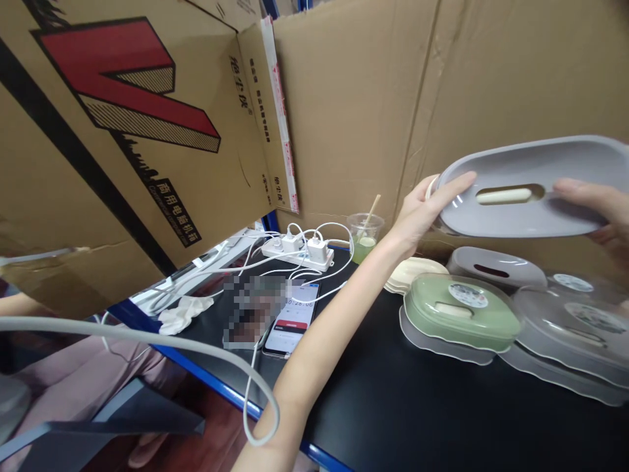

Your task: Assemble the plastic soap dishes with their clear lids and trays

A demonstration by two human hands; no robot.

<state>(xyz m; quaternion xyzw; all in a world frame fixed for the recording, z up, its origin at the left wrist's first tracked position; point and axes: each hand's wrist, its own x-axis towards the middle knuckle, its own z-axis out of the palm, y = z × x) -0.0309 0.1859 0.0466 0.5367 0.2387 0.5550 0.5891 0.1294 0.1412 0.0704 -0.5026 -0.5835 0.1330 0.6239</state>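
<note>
My left hand [426, 198] grips the left end of a grey oval plastic tray [506, 221], thumb over its rim. At the other end my right hand [597, 204] is closed on the same tray, partly cut off by the frame edge. The tray is raised above the table and tilted, its hollow side facing me. A cream-coloured bar [506, 196] shows in the oval slot in its middle. Below it stand a similar grey slotted piece [521, 262], a green box with a clear cover [427, 305] and grey boxes with clear covers [565, 311].
Cream wavy-edged pieces [410, 270] lie behind the green box. A plastic cup with a straw [364, 246], a power strip [319, 261] with several white cables and a lit phone [293, 328] are on the black table [373, 400]. Cardboard walls [354, 118] enclose the back and left.
</note>
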